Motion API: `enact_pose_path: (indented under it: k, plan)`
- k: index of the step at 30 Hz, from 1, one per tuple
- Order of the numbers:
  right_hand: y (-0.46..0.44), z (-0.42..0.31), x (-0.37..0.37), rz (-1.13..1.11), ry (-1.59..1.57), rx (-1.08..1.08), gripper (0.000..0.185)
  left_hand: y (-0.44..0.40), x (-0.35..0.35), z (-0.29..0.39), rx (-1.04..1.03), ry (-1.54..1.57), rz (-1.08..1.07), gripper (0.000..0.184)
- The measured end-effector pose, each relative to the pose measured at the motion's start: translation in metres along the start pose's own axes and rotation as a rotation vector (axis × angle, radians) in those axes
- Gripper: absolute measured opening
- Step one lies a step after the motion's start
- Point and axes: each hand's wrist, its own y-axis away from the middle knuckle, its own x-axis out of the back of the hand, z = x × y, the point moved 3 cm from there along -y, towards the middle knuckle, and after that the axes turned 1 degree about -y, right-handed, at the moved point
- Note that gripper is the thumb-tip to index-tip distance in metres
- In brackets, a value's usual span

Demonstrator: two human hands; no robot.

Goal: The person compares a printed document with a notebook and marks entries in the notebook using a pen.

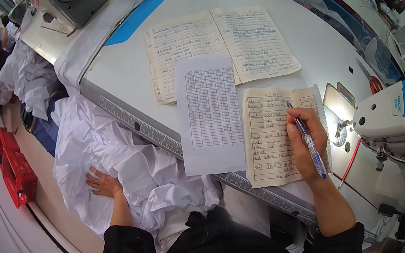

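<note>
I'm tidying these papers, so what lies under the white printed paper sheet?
The white printed paper sheet overlaps the open cream notebook with blue handwriting and the grey ruler-marked table edge; their covered parts, and anything else beneath, cannot be seen.

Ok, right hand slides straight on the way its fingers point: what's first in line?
Past the page under the right hand, likely the near edge of the upper open notebook. Whether it'd snag or pass over is unclear; depth's hard to judge.
</note>
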Motion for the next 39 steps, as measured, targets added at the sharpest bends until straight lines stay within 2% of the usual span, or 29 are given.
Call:
enact_pose_path:
  k: [15,39]
  plan:
    - [0.0,0.0,0.0,-0.002,0.007,0.01,0.019,0.0,0.0,0.0,-0.005,-0.002,0.027,0.064]
    - [0.0,0.001,-0.001,-0.011,0.019,0.042,0.03,0.0,0.003,0.001,-0.005,0.0,-0.002,0.057]
